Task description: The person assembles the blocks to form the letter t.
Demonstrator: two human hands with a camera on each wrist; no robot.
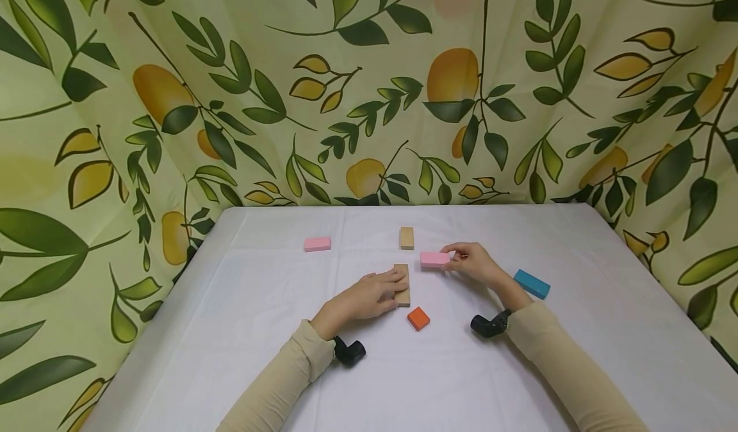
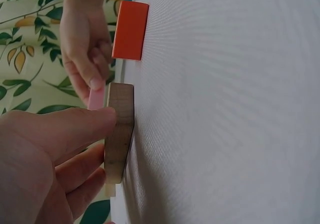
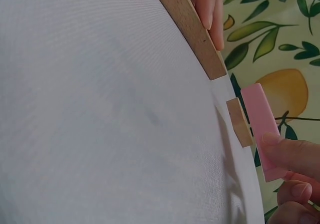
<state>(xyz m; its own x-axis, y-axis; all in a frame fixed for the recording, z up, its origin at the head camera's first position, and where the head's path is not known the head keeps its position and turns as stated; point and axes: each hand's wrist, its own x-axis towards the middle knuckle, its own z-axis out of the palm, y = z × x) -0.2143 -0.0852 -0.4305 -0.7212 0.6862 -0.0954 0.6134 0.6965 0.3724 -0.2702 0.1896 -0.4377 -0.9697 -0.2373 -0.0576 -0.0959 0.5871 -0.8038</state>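
The right hand [image 1: 471, 262] pinches a pink block [image 1: 434, 261] between thumb and fingers, clamped at the block's right end and held above the white tablecloth [image 1: 230, 329]. The left hand [image 1: 369, 296] rests on a long wooden block [image 1: 403, 299] at the middle of the table, its fingers fairly straight across the top and its thumb apart from them. A small wooden block [image 1: 406, 238] stands on the far side, left of the held pink one. An orange block [image 1: 418, 318] lies near, just right of the long wooden block. A second pink block [image 1: 318, 244] lies far left; a blue block [image 1: 532, 284] lies right, beside the right forearm.
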